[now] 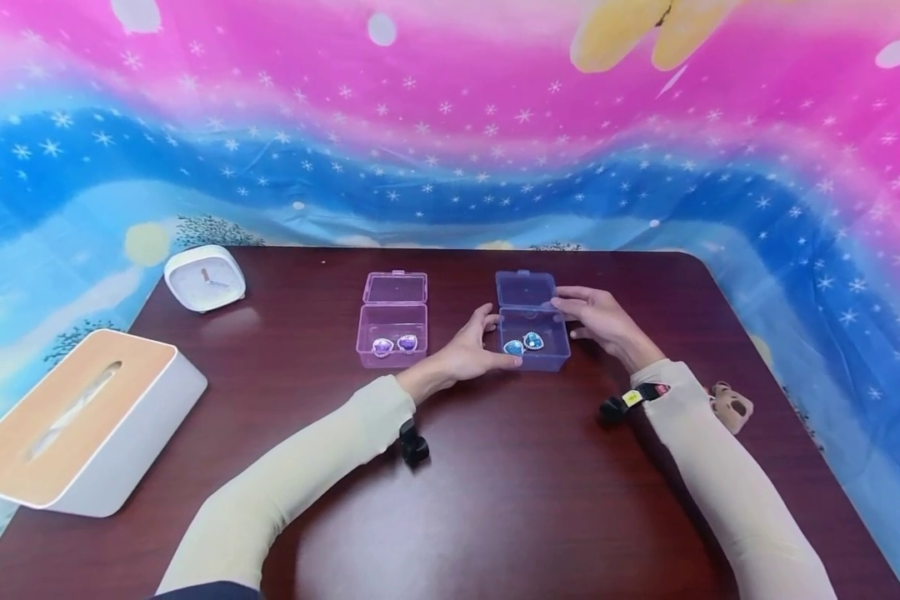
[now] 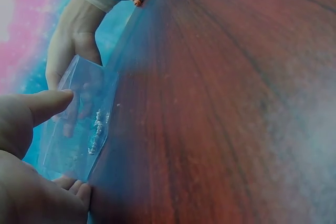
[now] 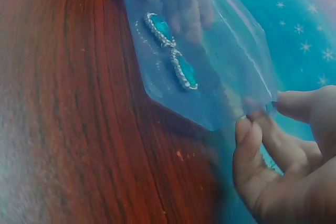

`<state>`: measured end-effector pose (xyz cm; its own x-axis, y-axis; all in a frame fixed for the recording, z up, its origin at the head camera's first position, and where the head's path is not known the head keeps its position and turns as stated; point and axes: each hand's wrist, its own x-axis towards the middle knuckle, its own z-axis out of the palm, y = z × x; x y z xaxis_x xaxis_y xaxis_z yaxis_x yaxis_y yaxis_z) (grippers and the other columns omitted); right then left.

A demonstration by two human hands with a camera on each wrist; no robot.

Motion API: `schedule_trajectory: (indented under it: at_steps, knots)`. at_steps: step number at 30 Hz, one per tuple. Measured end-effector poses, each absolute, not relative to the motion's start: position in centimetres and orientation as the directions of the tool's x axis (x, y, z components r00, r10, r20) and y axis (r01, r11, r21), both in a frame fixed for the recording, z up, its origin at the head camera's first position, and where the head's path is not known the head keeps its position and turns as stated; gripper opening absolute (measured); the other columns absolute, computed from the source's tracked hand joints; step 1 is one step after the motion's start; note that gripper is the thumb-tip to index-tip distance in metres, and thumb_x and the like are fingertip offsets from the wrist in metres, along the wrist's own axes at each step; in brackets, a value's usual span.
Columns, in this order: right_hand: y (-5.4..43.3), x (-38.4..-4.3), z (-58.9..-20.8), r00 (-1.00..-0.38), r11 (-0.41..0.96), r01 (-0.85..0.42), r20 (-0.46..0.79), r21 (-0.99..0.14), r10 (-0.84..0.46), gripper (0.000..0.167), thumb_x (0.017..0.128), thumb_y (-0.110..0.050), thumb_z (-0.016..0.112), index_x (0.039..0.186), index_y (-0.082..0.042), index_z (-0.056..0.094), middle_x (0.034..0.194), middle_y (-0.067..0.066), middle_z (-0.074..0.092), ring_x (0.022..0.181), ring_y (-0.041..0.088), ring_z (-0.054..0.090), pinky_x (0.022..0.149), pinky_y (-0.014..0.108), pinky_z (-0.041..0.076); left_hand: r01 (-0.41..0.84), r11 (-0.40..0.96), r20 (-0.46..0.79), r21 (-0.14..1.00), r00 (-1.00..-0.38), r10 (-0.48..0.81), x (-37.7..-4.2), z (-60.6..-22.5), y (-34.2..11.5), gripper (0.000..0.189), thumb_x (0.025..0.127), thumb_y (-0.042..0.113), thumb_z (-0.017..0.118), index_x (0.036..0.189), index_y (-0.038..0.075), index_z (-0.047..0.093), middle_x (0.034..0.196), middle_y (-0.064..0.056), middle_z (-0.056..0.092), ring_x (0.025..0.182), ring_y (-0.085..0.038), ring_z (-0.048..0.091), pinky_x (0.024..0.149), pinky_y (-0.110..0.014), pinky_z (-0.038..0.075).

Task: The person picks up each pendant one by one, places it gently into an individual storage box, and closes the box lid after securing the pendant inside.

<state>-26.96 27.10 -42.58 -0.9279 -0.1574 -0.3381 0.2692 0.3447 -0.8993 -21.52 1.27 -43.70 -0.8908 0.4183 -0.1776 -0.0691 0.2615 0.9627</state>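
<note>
A translucent blue plastic box (image 1: pixel 546 362) stands on the table with its hinged lid (image 1: pixel 525 289) tipped back. Inside lie two blue gem pieces (image 1: pixel 533 340) edged with small clear stones, clearer in the right wrist view, where one sparkling gem piece (image 3: pixel 185 71) adjoins the other. My left hand (image 1: pixel 465 350) holds the box at its left side, thumb against the front wall. At the back right corner, by the hinge, my right hand (image 1: pixel 603 323) pinches the box; some of its fingertips are hidden. Left of these stands an open pink box (image 1: pixel 393 315) with two purple gem pieces (image 1: pixel 407 342).
A white clock (image 1: pixel 206 279) stands at the table's back left. Nearer, a white tissue box (image 1: pixel 146 433) with a wood-coloured top sits on the left. A small brown figure (image 1: pixel 731 407) lies beside the right sleeve. A patterned cloth (image 1: pixel 450 125) hangs behind the table.
</note>
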Motion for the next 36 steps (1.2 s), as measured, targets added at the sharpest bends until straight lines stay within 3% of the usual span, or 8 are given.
schedule_trajectory:
  at_steps: [4, 7, 13, 18, 22, 27, 32, 36]
  knots:
    - [27.3, -26.9, -42.4, -0.939, 0.281, 0.222, -0.283, -0.933, -0.195, 0.056, 0.105, -0.028, 0.06, 0.153, -0.007, 0.043, 0.107, -0.016, 0.074, 0.099, 0.004, 0.07, 0.064, 0.023, 0.053, -0.051, 0.3, -0.183, 0.953, -0.883, 0.431, -21.6, -43.5, 1.4, 0.111, 0.083, 0.017, 0.084, 0.164, 0.006, 0.009, 0.166, -0.012, 0.035, 0.154, -0.028, 0.031, 0.129, -0.044, 0.02]
    - [27.2, -26.6, -41.9, -0.947, 0.277, 0.204, -0.261, -0.939, -0.186, 0.054, 0.103, -0.036, 0.062, 0.147, -0.008, 0.05, 0.105, -0.015, 0.076, 0.099, 0.004, 0.072, 0.062, 0.025, 0.055, -0.034, 0.305, -0.174, 0.952, -0.878, 0.445, -21.6, -43.5, 1.4, 0.11, 0.085, 0.016, 0.083, 0.164, 0.006, 0.008, 0.167, -0.014, 0.033, 0.155, -0.029, 0.03, 0.129, -0.043, 0.02]
    - [27.3, -25.7, -40.7, -0.954, 0.363, 0.167, -0.243, -0.917, -0.175, 0.074, 0.097, -0.07, 0.049, 0.143, -0.013, 0.058, 0.128, 0.007, 0.074, 0.11, 0.015, 0.072, 0.064, 0.031, 0.056, -0.007, 0.283, -0.143, 0.959, -0.875, 0.463, -21.7, -43.7, 1.5, 0.105, 0.086, 0.014, 0.082, 0.163, 0.007, 0.01, 0.166, -0.017, 0.032, 0.154, -0.03, 0.031, 0.129, -0.042, 0.021]
    - [27.3, -25.0, -40.2, -0.952, 0.413, 0.123, -0.226, -0.902, -0.209, 0.082, 0.097, -0.075, 0.04, 0.144, -0.01, 0.058, 0.14, 0.016, 0.065, 0.124, 0.029, 0.066, 0.067, 0.035, 0.057, 0.013, 0.257, -0.115, 0.966, -0.87, 0.48, -21.6, -43.8, 1.4, 0.101, 0.087, 0.013, 0.081, 0.161, 0.01, 0.013, 0.164, -0.019, 0.033, 0.152, -0.032, 0.032, 0.128, -0.045, 0.022]
    - [27.4, -24.6, -40.0, -0.947, 0.405, 0.106, -0.216, -0.908, -0.237, 0.079, 0.099, -0.072, 0.041, 0.144, -0.009, 0.058, 0.143, 0.018, 0.063, 0.13, 0.035, 0.062, 0.068, 0.036, 0.058, 0.025, 0.234, -0.096, 0.972, -0.864, 0.493, -21.5, -43.8, 1.4, 0.1, 0.087, 0.011, 0.081, 0.16, 0.014, 0.013, 0.162, -0.02, 0.035, 0.15, -0.033, 0.033, 0.128, -0.046, 0.022]
    - [27.8, -24.1, -40.0, -0.936, 0.373, 0.074, -0.193, -0.925, -0.294, 0.067, 0.103, -0.059, 0.048, 0.144, -0.007, 0.057, 0.145, 0.019, 0.061, 0.131, 0.033, 0.06, 0.072, 0.038, 0.06, 0.038, 0.2, -0.072, 0.979, -0.856, 0.511, -21.6, -43.8, 1.4, 0.099, 0.087, 0.006, 0.08, 0.158, 0.019, 0.012, 0.16, -0.02, 0.036, 0.149, -0.033, 0.034, 0.127, -0.047, 0.023]
    - [28.7, -23.3, -40.4, -0.914, 0.329, 0.033, -0.161, -0.944, -0.371, 0.053, 0.104, -0.034, 0.059, 0.146, -0.003, 0.054, 0.146, 0.017, 0.057, 0.119, 0.025, 0.064, 0.076, 0.035, 0.062, 0.033, 0.203, -0.079, 0.979, -0.851, 0.519, -21.8, -43.9, 1.3, 0.099, 0.087, 0.006, 0.079, 0.158, 0.019, 0.01, 0.16, -0.018, 0.035, 0.15, -0.033, 0.033, 0.127, -0.047, 0.023]
    - [29.2, -22.8, -41.2, -0.897, 0.337, -0.002, -0.148, -0.941, -0.417, 0.055, 0.098, -0.021, 0.07, 0.148, -0.005, 0.052, 0.147, 0.021, 0.055, 0.11, 0.024, 0.068, 0.08, 0.035, 0.063, 0.043, 0.205, -0.074, 0.978, -0.846, 0.528, -21.7, -43.8, 1.3, 0.095, 0.088, 0.006, 0.079, 0.156, 0.018, 0.014, 0.158, -0.018, 0.038, 0.149, -0.034, 0.035, 0.127, -0.048, 0.024]
